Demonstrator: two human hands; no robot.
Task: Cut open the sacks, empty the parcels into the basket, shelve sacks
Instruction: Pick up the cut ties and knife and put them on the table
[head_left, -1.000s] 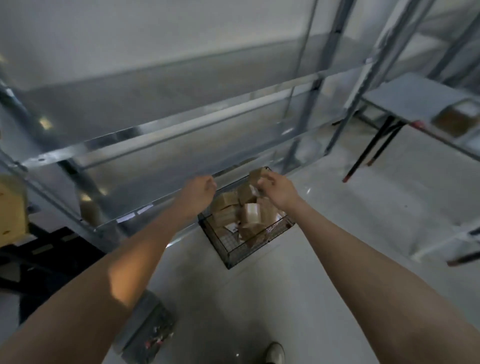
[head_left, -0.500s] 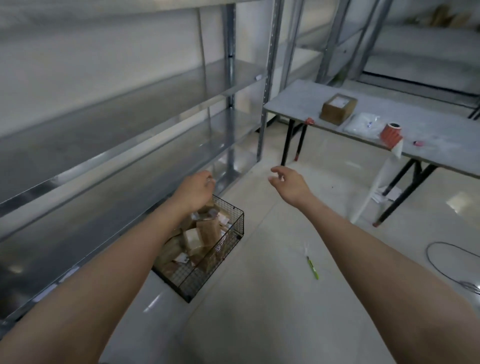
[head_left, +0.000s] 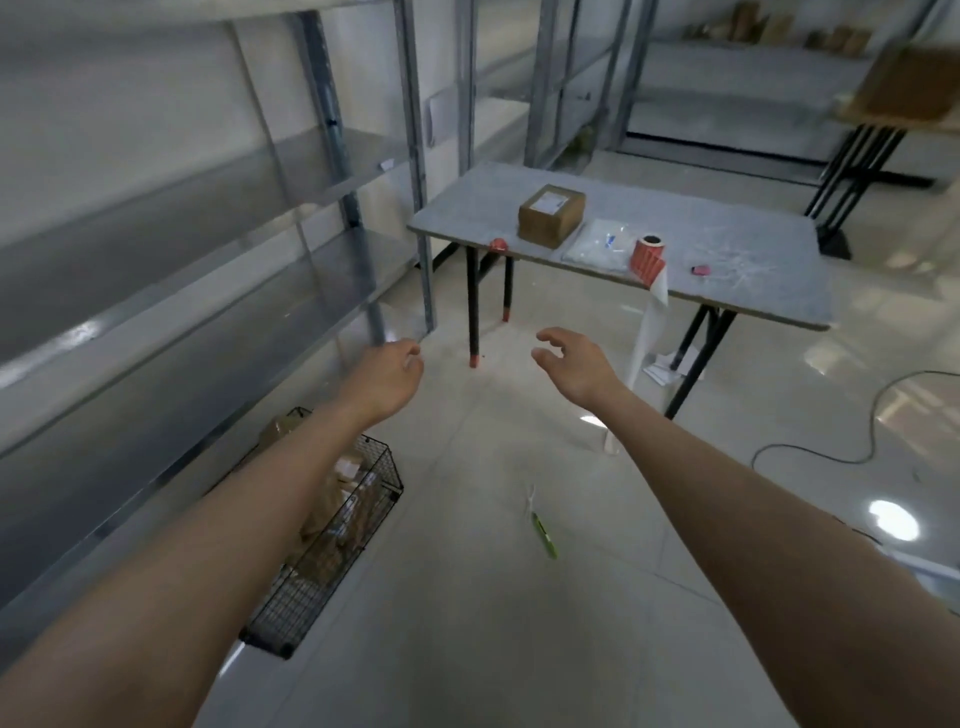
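Note:
A black wire basket (head_left: 332, 566) stands on the floor at lower left, beside the metal shelving, with several brown cardboard parcels (head_left: 347, 499) in it. My left forearm crosses over part of it. My left hand (head_left: 387, 376) is raised past the basket with its fingers loosely curled and nothing in it. My right hand (head_left: 571, 366) hovers to its right, fingers spread, empty. A green utility knife (head_left: 543, 532) lies on the floor between my arms. No sack is in view.
Grey metal shelves (head_left: 182, 291) run along the left. Ahead stands a grey folding table (head_left: 737, 244) with a cardboard box (head_left: 551, 214), a clear plastic bag (head_left: 602, 244) and a red label roll (head_left: 648, 257). A cable (head_left: 831, 452) curls on the floor at right.
The view has swung up and to the right, from the basket to the table. Both hands have left the parcels in the basket and are now raised, empty, in front of me.

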